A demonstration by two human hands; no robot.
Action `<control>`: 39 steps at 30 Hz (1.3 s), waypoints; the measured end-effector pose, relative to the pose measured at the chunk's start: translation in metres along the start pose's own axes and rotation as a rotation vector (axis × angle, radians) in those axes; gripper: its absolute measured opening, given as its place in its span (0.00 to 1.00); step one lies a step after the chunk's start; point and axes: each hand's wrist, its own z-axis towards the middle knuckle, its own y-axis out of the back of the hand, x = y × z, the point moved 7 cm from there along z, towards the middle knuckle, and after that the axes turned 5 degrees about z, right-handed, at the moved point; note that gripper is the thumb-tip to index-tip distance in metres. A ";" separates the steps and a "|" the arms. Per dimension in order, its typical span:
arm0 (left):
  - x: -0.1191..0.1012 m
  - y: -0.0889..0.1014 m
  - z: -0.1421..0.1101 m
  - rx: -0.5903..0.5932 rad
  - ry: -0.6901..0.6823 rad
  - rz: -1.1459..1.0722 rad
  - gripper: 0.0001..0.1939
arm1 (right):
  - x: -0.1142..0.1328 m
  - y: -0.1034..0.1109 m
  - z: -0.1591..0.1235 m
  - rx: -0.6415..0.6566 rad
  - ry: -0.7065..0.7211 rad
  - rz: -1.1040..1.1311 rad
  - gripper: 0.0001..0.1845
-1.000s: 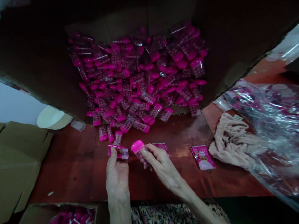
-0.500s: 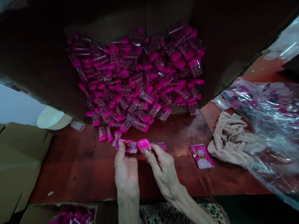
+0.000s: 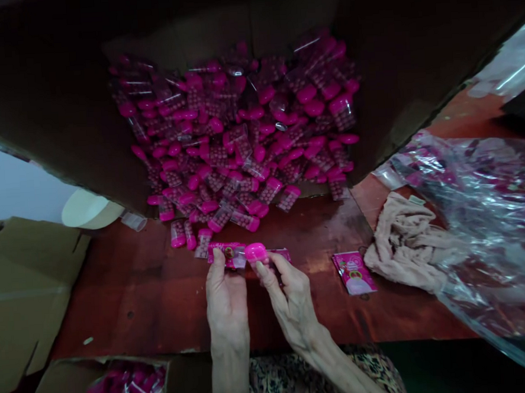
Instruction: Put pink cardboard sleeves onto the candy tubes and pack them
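**Pink-capped tube (image 3: 256,252) pressed to pink sachet (image 3: 226,255) just below big tube pile**

R hand (image 3: 291,301): grip closed on the tube, fingertips (image 3: 267,267) on the clear body right by the cap. L hand (image 3: 227,305): grip closed on the sachet, thumb (image 3: 216,269) on its face. Clear end of tube overlaps sachet, touching it, both held above the counter (image 3: 130,287), hands close together. A 2nd pink sachet (image 3: 280,254) sits just past the R fingers; can't tell if it's touching them.

All else placed vs. the pile of tubes (image 3: 236,133), which lies in front of a dark cardboard carton wall (image 3: 37,86): loose tubes (image 3: 178,233) at its lower edge, just above the L hand. Small clear tube (image 3: 133,221) off its lower L corner, cream bowl (image 3: 89,210) beyond that. Flat cardboard (image 3: 23,294) further L. To its lower R, a 3rd pink sachet (image 3: 354,273) lies alone on the counter, then a beige cloth (image 3: 403,241), then a clear plastic bag (image 3: 482,224) w/ pink packs inside. Well below pile, open box of pink packs (image 3: 127,391), bottom L; patterned clothing (image 3: 318,378) under the R forearm.
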 end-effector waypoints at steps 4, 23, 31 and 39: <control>0.003 0.001 -0.001 0.020 -0.028 0.069 0.08 | -0.008 -0.004 -0.003 0.108 -0.103 0.114 0.12; 0.015 0.002 0.002 0.031 -0.055 0.189 0.11 | -0.028 -0.005 -0.010 0.203 -0.264 0.241 0.17; 0.022 -0.003 -0.001 0.150 0.007 0.270 0.09 | -0.028 0.002 -0.010 0.121 -0.118 -0.031 0.14; 0.024 -0.012 0.005 0.294 0.090 0.353 0.10 | -0.028 0.006 -0.004 0.233 -0.122 0.019 0.13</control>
